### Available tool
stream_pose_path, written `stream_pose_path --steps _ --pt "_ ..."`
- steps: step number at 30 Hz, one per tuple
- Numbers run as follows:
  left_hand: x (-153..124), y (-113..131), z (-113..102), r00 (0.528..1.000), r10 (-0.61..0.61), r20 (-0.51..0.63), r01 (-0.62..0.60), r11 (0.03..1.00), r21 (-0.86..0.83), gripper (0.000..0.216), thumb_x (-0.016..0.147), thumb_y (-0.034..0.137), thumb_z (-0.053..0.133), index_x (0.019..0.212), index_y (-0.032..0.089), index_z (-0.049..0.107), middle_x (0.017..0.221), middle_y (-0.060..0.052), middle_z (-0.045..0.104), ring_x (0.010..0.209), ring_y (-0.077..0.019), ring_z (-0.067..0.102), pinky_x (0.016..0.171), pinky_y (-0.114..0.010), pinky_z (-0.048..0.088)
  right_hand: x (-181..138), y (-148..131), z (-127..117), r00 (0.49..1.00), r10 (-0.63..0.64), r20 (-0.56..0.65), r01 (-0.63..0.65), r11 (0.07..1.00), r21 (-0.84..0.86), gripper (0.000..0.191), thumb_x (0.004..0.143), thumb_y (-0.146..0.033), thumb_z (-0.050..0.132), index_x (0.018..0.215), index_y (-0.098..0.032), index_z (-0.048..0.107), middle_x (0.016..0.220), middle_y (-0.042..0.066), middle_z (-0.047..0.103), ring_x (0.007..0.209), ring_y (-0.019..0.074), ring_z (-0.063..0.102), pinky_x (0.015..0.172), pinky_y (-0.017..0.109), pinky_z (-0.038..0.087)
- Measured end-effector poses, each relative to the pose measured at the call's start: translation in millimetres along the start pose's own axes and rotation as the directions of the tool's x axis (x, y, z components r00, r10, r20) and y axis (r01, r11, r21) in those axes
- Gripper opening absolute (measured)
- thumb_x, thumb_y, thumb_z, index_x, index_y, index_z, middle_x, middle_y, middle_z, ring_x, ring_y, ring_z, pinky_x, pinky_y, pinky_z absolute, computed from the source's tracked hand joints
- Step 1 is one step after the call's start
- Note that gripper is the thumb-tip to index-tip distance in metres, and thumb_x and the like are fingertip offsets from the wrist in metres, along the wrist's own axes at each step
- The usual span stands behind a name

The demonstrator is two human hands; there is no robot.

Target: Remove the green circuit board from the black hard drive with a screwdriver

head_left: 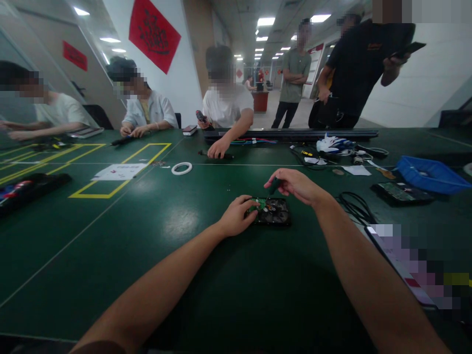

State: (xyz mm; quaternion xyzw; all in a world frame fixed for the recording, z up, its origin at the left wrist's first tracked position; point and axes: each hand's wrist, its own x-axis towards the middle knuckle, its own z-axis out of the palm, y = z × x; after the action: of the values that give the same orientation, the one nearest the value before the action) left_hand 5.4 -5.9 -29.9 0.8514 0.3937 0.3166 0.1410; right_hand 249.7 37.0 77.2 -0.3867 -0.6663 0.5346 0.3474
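Note:
A shallow black rectangular device (pixel 279 212) lies open on the table, with wires and dark round parts inside. At its left end is a green circuit board (pixel 262 202). My left hand (pixel 239 216) grips that left end, fingers and thumb over the board and the housing edge. Above the device, my right hand (pixel 295 186) pinches the dark green handle of a screwdriver (pixel 274 186). Its thin shaft points down toward the board; whether the tip touches a screw I cannot tell. Tiny light specks, perhaps screws, lie on the table beyond.
A white tape roll (pixel 182 168) and a paper sheet (pixel 118 172) lie at left. To the right are a black cable (pixel 356 206), another circuit-board device (pixel 402 192), a blue tray (pixel 431 174) and white gloves (pixel 335 144). Across the table a person's hand (pixel 219 147) holds a tool.

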Motion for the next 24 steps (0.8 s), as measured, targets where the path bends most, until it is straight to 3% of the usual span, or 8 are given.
stream_pose_path --steps 9,13,18,24 --pt "0.0 -1.1 0.7 1.000 -0.005 0.002 0.005 1.000 0.006 0.032 0.095 0.031 0.059 0.125 0.024 0.066 0.135 -0.012 0.055 0.128 -0.0284 0.054 0.108 -0.048 0.046 -0.3 0.5 1.4 0.996 0.068 0.065 -0.076 0.989 0.126 0.026 0.093 -0.032 0.051 0.107 -0.019 0.069 0.101 0.013 0.073 0.060 0.0156 0.053 0.047 0.030 0.038" --pt "-0.1 -1.1 0.1 1.000 0.003 -0.003 -0.003 1.000 0.011 0.032 0.095 0.031 0.059 0.126 0.024 0.066 0.135 -0.012 0.056 0.127 -0.0281 0.054 0.109 -0.047 0.046 -0.3 0.3 2.7 0.993 0.077 0.092 -0.090 0.985 0.144 0.028 0.095 -0.033 0.049 0.100 -0.017 0.072 0.103 0.015 0.072 0.061 0.0153 0.054 0.046 0.029 0.040" --pt "-0.4 -0.3 -0.9 1.000 -0.007 0.007 0.007 1.000 0.011 0.033 0.095 0.031 0.059 0.127 0.025 0.066 0.136 -0.012 0.055 0.128 -0.0289 0.053 0.109 -0.048 0.046 -0.2 1.2 5.2 0.990 0.115 0.082 -0.131 0.961 0.242 0.024 0.096 -0.034 0.047 0.096 -0.018 0.065 0.111 0.016 0.073 0.063 0.0166 0.058 0.053 0.030 0.049" --pt "-0.9 -1.5 0.2 1.000 -0.011 0.007 0.011 1.000 0.006 0.033 0.096 0.032 0.059 0.127 0.025 0.066 0.136 -0.012 0.055 0.127 -0.0285 0.054 0.108 -0.048 0.046 1.3 4.7 7.5 0.987 0.138 0.088 -0.160 0.924 0.346 0.021 0.098 -0.035 0.047 0.100 -0.018 0.060 0.102 0.015 0.074 0.064 0.0172 0.062 0.057 0.030 0.053"
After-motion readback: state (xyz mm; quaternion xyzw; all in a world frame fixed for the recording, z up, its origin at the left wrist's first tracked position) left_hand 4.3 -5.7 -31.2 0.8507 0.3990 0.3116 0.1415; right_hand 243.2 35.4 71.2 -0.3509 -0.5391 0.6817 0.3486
